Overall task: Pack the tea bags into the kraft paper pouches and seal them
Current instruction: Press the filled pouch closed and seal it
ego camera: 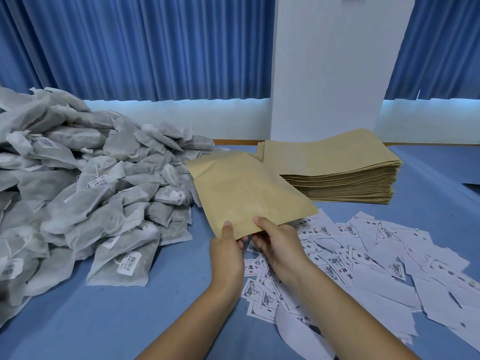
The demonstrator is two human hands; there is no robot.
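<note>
Both hands hold one flat kraft paper pouch above the blue table, tilted up and away from me. My left hand pinches its near edge with the thumb on top. Beside it, my right hand pinches the same edge, thumb on top and fingers underneath. A big heap of white mesh tea bags with small labels fills the left side. A thick stack of kraft pouches lies behind the held one, to the right.
Several white printed label slips lie scattered over the table's right half, partly under my right arm. A white pillar and blue curtains stand behind the table. Bare blue tabletop shows at the near left.
</note>
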